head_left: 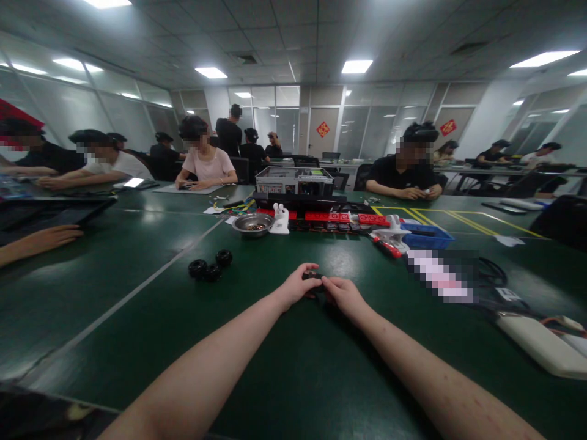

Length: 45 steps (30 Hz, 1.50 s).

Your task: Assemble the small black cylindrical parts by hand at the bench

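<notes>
Above green tabletop (275,379), holding small dark part (313,276).
Half-curled around it with left hand (295,287), pinching its end with right hand (345,294).

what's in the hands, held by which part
A small dark piece: the left hand holds its left side, the right hand its right end; details are too small to tell.
</notes>
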Each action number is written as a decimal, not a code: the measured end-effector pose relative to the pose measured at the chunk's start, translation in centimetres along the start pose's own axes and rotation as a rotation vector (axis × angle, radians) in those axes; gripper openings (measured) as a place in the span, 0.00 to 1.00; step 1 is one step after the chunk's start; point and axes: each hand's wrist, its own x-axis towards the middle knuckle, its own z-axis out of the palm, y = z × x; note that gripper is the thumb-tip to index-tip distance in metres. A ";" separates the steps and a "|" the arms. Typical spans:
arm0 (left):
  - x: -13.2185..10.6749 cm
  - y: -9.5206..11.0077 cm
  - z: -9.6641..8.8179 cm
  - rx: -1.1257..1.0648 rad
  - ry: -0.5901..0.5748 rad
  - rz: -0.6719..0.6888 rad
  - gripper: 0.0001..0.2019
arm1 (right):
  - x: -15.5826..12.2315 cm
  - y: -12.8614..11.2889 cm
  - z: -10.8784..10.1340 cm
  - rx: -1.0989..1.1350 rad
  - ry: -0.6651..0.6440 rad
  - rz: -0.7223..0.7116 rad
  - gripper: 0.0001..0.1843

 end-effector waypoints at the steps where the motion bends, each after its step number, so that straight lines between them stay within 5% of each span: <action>1: 0.0 0.0 -0.1 -0.027 -0.012 -0.002 0.22 | -0.1 -0.1 0.0 0.019 -0.009 -0.002 0.20; 6: 0.3 0.0 -0.4 -0.139 -0.010 -0.059 0.17 | -0.3 -0.7 0.0 0.142 -0.058 0.003 0.15; 12: 0.4 0.1 0.2 -0.031 0.079 -0.063 0.16 | -0.4 -0.7 0.2 0.167 -0.051 0.006 0.17; 16: 0.2 0.0 0.2 -0.041 0.034 -0.026 0.17 | -0.3 -0.7 0.2 0.151 0.021 0.061 0.25; 22: -0.1 0.1 -0.3 -0.101 -0.061 0.009 0.22 | -0.2 -0.6 0.1 0.097 0.021 0.070 0.21; 30: 0.4 0.0 0.3 -0.041 0.104 -0.068 0.16 | -0.4 -1.0 0.3 0.216 0.005 0.032 0.16; 36: 0.3 -0.1 0.2 -0.012 0.037 -0.042 0.15 | -0.3 -0.8 0.2 0.226 0.061 0.095 0.24; 41: 0.0 0.3 -0.1 -0.061 -0.041 -0.017 0.22 | -0.1 -0.4 0.2 0.171 0.035 0.095 0.21; 45: 0.1 0.2 0.0 -0.100 0.017 -0.059 0.16 | -0.2 -0.6 0.2 0.201 0.008 0.063 0.16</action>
